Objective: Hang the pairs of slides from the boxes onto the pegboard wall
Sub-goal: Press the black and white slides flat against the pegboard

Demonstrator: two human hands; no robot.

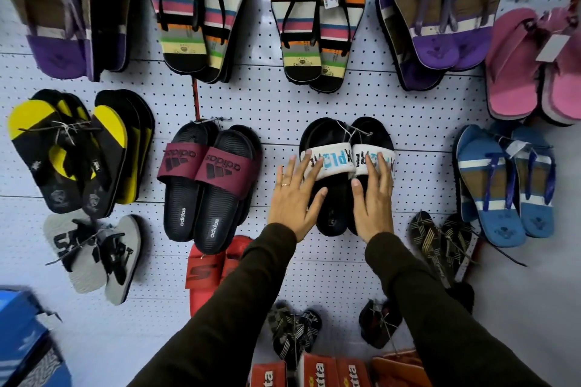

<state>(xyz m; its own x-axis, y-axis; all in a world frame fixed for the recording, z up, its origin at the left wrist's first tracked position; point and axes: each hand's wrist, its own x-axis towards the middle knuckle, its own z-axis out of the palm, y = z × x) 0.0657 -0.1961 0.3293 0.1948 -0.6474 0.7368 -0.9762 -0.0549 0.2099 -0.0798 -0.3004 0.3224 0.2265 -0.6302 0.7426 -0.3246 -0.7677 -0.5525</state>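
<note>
A pair of black slides with white printed straps (344, 163) hangs on the white pegboard wall (276, 97), tied together at the top. My left hand (295, 195) lies flat with spread fingers on the left slide, fingertips on its strap. Over the right slide my right hand (374, 198) rests flat the same way. Neither hand grips anything. To the left hangs a black pair with maroon straps (210, 185).
Many flip-flop pairs hang all around: striped ones (317, 28) above, yellow-black (75, 151) at left, blue (503, 182) at right, a red pair (207, 273) below. Red shoe boxes (317, 371) stand at the bottom, a blue box (25, 339) at bottom left.
</note>
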